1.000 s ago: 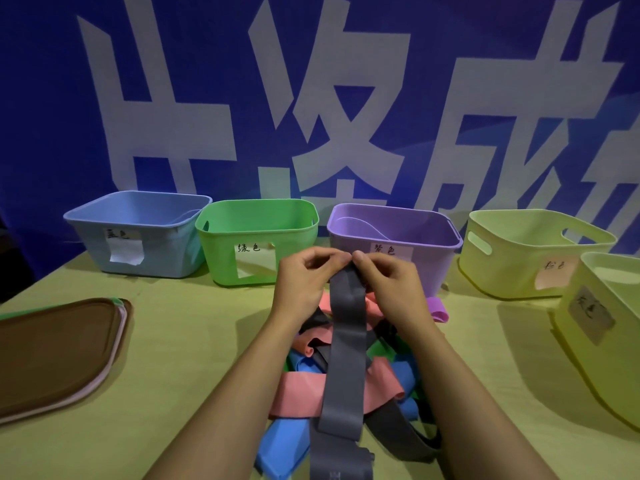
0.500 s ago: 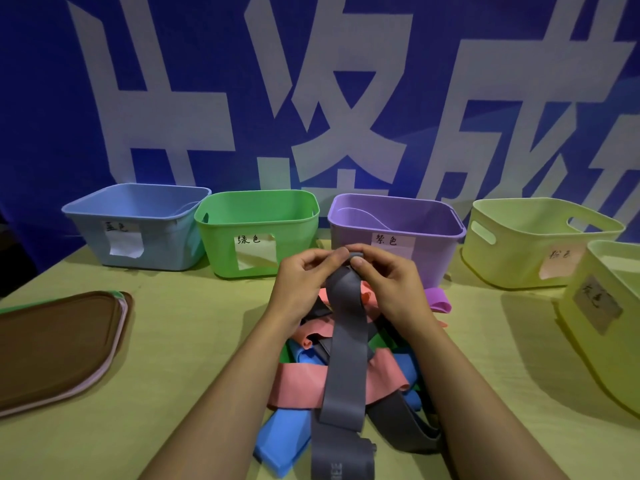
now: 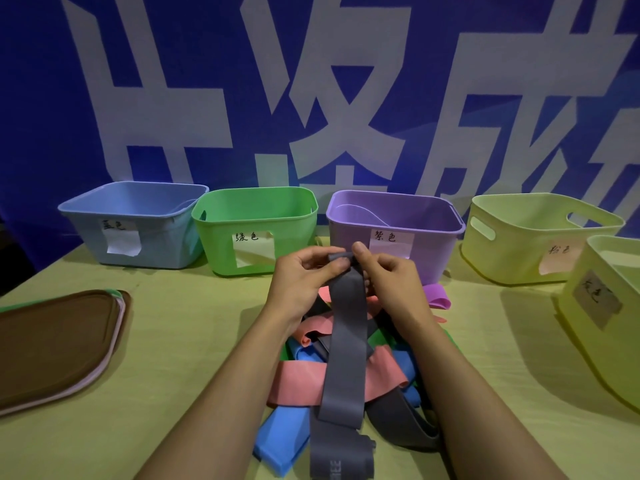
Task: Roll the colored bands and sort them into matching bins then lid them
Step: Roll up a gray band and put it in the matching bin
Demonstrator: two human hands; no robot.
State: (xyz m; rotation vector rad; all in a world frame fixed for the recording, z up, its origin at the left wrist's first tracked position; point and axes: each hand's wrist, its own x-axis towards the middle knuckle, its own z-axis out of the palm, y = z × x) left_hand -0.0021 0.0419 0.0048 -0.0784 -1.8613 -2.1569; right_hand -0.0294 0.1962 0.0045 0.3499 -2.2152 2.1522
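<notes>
Pinching grey band (image 3: 346,334) top end, left hand (image 3: 304,271), right hand (image 3: 388,275), above band pile (image 3: 346,379)

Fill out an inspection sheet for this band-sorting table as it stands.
Surface: yellow-green tablecloth.
Job's things: grey band raised, top end being rolled; pile of bands in pink, blue, green, grey; purple band apart; blue bin, green bin, purple bin, two yellow bins, all unlidded; stacked lids far left.
Clutter: nothing seen.
Hands: left hand and right hand pinch the grey band's top.
Cables: nothing seen.
Surroundings: blue banner with white characters.
</notes>
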